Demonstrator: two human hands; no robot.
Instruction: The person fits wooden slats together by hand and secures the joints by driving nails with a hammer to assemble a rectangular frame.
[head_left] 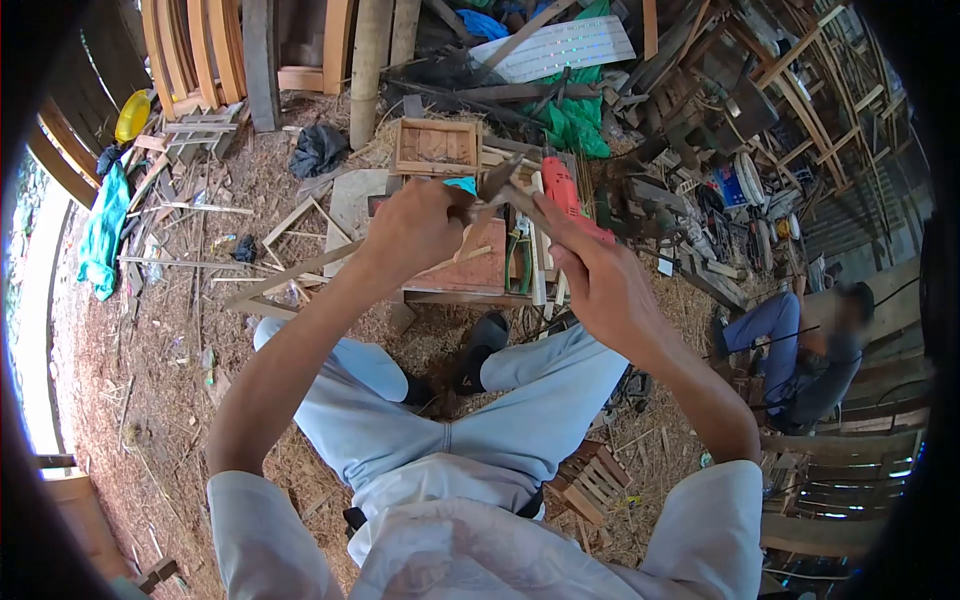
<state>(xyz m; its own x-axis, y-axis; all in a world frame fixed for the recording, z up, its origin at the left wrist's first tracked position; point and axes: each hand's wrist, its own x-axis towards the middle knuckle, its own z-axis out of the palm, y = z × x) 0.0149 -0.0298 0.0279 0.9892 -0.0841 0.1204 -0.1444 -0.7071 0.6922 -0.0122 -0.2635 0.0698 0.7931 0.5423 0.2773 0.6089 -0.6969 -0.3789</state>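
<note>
My right hand is closed around the wooden handle of a hammer-like tool; its grey metal head points up and left. Close to that head, my left hand is closed, with a thin piece of wood showing at its fingertips. What else the left fingers grip is hidden. Beneath both hands is a low reddish wooden bench. A red power tool lies on its right side, partly behind my right hand. Pliers with green grips rest beside it.
Beyond the bench sits a shallow wooden box. Wood scraps and shavings cover the ground, with a black plastic bag at left. A bamboo post stands behind. Another person sits at the right. A slatted wooden piece lies near my hip.
</note>
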